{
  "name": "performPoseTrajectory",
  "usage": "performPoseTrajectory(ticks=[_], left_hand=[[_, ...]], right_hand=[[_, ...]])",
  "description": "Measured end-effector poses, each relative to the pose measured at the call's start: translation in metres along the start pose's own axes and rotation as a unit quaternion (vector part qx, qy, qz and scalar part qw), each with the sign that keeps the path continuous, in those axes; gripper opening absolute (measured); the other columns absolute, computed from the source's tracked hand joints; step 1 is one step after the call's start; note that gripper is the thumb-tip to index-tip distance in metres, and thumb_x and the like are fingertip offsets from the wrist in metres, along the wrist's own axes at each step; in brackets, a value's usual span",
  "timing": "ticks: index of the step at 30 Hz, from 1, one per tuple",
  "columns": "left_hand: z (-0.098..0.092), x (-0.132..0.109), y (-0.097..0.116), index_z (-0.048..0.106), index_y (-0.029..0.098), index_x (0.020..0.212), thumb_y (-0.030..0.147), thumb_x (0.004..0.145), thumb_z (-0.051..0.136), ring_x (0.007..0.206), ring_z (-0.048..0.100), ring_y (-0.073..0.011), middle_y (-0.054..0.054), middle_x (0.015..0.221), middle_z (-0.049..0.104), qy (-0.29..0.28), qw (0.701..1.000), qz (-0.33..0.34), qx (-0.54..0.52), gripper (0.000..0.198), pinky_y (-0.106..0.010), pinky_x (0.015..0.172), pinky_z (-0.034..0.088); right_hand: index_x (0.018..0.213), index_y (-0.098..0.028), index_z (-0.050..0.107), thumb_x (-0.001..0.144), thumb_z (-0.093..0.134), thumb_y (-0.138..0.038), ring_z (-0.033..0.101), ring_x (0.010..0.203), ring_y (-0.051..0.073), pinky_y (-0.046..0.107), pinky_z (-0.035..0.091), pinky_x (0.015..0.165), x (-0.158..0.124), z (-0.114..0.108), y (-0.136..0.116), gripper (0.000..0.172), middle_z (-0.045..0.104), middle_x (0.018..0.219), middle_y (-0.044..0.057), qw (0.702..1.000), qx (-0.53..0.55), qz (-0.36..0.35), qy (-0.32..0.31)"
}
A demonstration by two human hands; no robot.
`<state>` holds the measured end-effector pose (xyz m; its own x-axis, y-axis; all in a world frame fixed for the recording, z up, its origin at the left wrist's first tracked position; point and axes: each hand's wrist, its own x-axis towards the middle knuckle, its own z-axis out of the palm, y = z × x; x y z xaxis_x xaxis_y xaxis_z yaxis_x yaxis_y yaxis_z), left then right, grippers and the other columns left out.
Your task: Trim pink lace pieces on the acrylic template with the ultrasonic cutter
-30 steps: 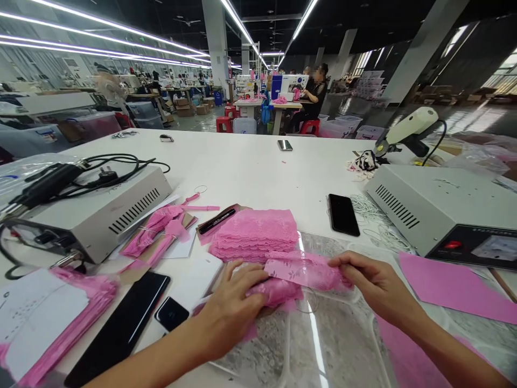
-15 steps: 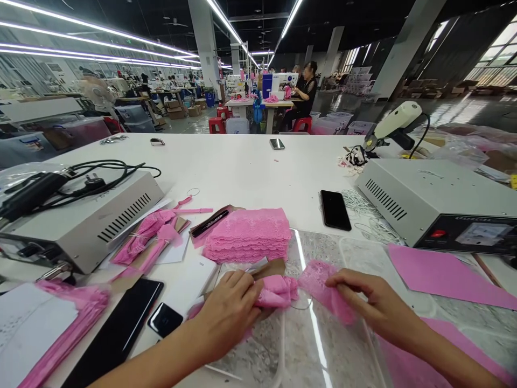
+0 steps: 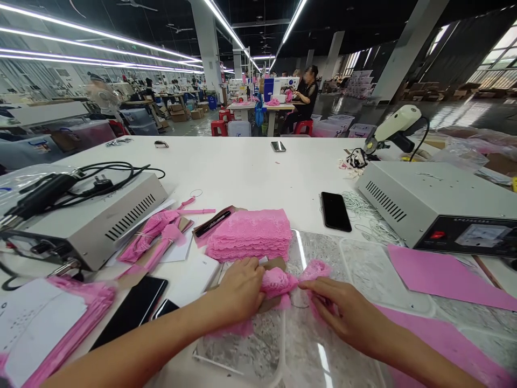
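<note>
My left hand (image 3: 242, 288) is closed around a gathered bundle of pink lace (image 3: 277, 283), with a brown card edge (image 3: 278, 263) showing behind it. A narrow twisted neck joins the bundle to a loose pink lace end (image 3: 317, 269) on the right. My right hand (image 3: 343, 307) has its fingers on that loose end, the index fingertip close to the twisted neck; the thumb is partly among the lace. A thin loop (image 3: 299, 306) hangs just below. Behind my hands lies a neat stack of folded pink lace (image 3: 248, 231).
Grey metal boxes flank me, the left (image 3: 92, 226) and right (image 3: 440, 199). A black phone (image 3: 336, 211) lies near white cords (image 3: 359, 207). Clear plastic sheets (image 3: 355, 345), pink sheets (image 3: 440, 275) and a white box (image 3: 196, 277) cover the near table. A co-worker (image 3: 307, 97) sits at a sewing machine (image 3: 280, 89).
My right hand has moved left, bringing the loose lace end in against the bundle, its fingers now near the twisted neck. My left hand has shifted slightly up, still gripping the bundle.
</note>
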<state>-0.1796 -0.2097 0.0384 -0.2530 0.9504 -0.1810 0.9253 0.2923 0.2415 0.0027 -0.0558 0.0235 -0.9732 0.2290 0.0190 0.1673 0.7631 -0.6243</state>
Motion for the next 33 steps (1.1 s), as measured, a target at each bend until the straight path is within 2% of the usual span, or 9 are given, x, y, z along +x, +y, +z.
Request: performPoseTrajectory(ticks=[5,11,15,18,22,25,27,29,33], left_hand=[[-0.006,0.001,-0.006,0.064,0.015,0.092,0.016,0.076,0.055,0.100,0.061,-0.0285,-0.011,0.104,0.067,0.000,0.998,-0.025,-0.065,0.019,-0.036,0.086,0.045],[-0.016,-0.014,-0.021,0.053,0.018,0.081,0.026,0.083,0.046,0.070,0.058,-0.0178,-0.002,0.080,0.064,0.020,0.988,-0.050,-0.143,0.011,-0.024,0.055,0.038],[-0.013,-0.030,-0.023,0.051,0.019,0.083,0.020,0.084,0.046,0.071,0.058,-0.0160,0.000,0.082,0.064,0.012,0.990,0.013,-0.139,0.006,-0.024,0.060,0.040],[-0.003,-0.039,-0.019,0.053,0.019,0.087,0.015,0.083,0.050,0.080,0.062,-0.0200,-0.004,0.089,0.066,-0.002,0.993,0.064,-0.099,0.006,-0.029,0.072,0.045],[0.007,-0.045,-0.006,0.054,0.017,0.093,0.005,0.084,0.050,0.097,0.063,-0.0256,-0.010,0.098,0.067,-0.006,0.991,0.135,-0.014,0.016,-0.039,0.091,0.046],[0.008,-0.050,0.002,0.053,0.015,0.102,0.001,0.084,0.048,0.087,0.065,-0.0253,-0.012,0.099,0.067,-0.012,0.977,0.174,0.125,0.023,-0.039,0.081,0.051],[0.009,-0.053,0.003,0.051,0.014,0.109,0.000,0.078,0.051,0.079,0.066,-0.0250,-0.012,0.099,0.067,-0.026,0.968,0.172,0.181,0.034,-0.035,0.066,0.052],[0.010,-0.056,0.000,0.050,0.015,0.109,-0.001,0.073,0.052,0.077,0.065,-0.0250,-0.010,0.097,0.066,-0.019,0.968,0.173,0.180,0.040,-0.033,0.059,0.051],[0.018,-0.056,-0.013,0.048,0.018,0.097,-0.002,0.076,0.048,0.079,0.063,-0.0219,-0.005,0.087,0.065,0.088,0.971,0.208,0.074,0.029,-0.035,0.074,0.052]], right_hand=[[0.098,-0.021,0.068,0.091,0.039,-0.032,0.060,0.067,0.019,0.033,0.047,0.061,0.003,-0.018,0.004,0.032,0.069,0.083,0.007,0.998,0.006,0.065,0.018],[0.076,-0.023,0.060,0.088,0.041,-0.043,0.052,0.062,0.018,0.030,0.040,0.057,0.011,-0.050,0.006,0.030,0.061,0.068,0.003,0.990,0.053,0.120,0.049],[0.078,-0.022,0.059,0.085,0.044,-0.044,0.047,0.059,0.015,0.029,0.035,0.055,0.033,-0.063,-0.007,0.028,0.056,0.067,0.001,0.986,0.110,0.113,0.061],[0.078,-0.021,0.059,0.082,0.047,-0.038,0.044,0.057,0.013,0.027,0.034,0.054,0.057,-0.066,-0.034,0.022,0.054,0.065,-0.001,0.979,0.184,0.075,0.055],[0.075,-0.019,0.056,0.079,0.051,-0.031,0.044,0.059,0.011,0.025,0.035,0.055,0.084,-0.056,-0.079,0.013,0.050,0.066,-0.003,0.948,0.316,0.009,0.021],[0.077,-0.020,0.053,0.079,0.052,-0.036,0.041,0.057,0.009,0.023,0.033,0.053,0.092,-0.035,-0.092,0.016,0.046,0.066,-0.005,0.906,0.422,0.013,0.003],[0.078,-0.020,0.052,0.079,0.050,-0.040,0.041,0.055,0.009,0.023,0.034,0.052,0.093,-0.016,-0.082,0.019,0.046,0.065,-0.006,0.899,0.434,0.056,-0.002],[0.078,-0.021,0.052,0.080,0.047,-0.039,0.043,0.053,0.009,0.024,0.036,0.051,0.092,0.003,-0.062,0.019,0.047,0.063,-0.005,0.911,0.397,0.111,-0.008],[0.073,-0.020,0.053,0.078,0.048,-0.029,0.048,0.048,0.012,0.026,0.037,0.048,0.085,0.024,-0.019,0.011,0.051,0.058,-0.004,0.937,0.315,0.151,-0.021]])
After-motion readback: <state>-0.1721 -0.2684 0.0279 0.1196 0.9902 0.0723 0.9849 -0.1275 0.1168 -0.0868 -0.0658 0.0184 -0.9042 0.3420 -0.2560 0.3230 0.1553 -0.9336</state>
